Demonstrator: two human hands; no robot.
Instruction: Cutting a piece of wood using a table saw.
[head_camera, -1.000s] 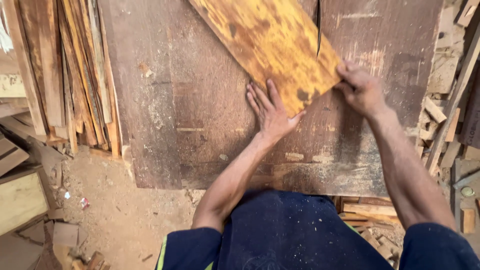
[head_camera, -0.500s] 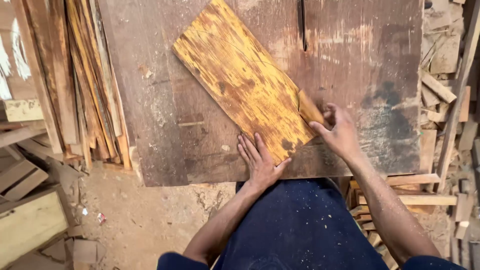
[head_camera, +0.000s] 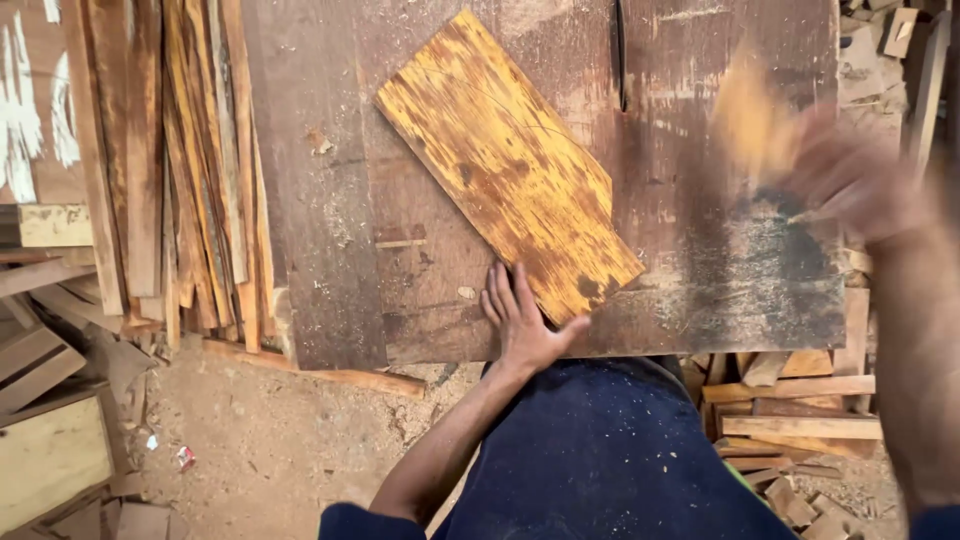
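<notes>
Board: a flat, roughly rectangular wooden board (head_camera: 510, 165), yellow-orange with dark brown blotches and streaks running along its length; the finish looks worn and patchy, and a thin curved scratch crosses its upper half.
Board position: it lies flat on the table top (head_camera: 700, 290), turned at a slant, its far corner pointing up and left, its near corner close to the table's front edge.
Left hand: the left hand (head_camera: 522, 318) lies palm down on the table at the front edge, fingers stretched out and slightly apart, fingertips touching the board's lower edge, thumb spread out to the right beneath the board's near corner.
Right hand: the right hand (head_camera: 850, 180) is raised over the right part of the table, well apart from the board and heavily blurred; it seems to carry a small yellow-orange piece (head_camera: 755, 115), but I cannot tell how the fingers are set.
Table top: dark brown, stained and scuffed, with a narrow slot (head_camera: 620, 55) near its far edge.
Surroundings: thin wooden strips (head_camera: 190, 160) lie stacked to the left; offcuts (head_camera: 790, 400) are piled at lower right; the floor (head_camera: 270, 440) is dusty with sawdust.
</notes>
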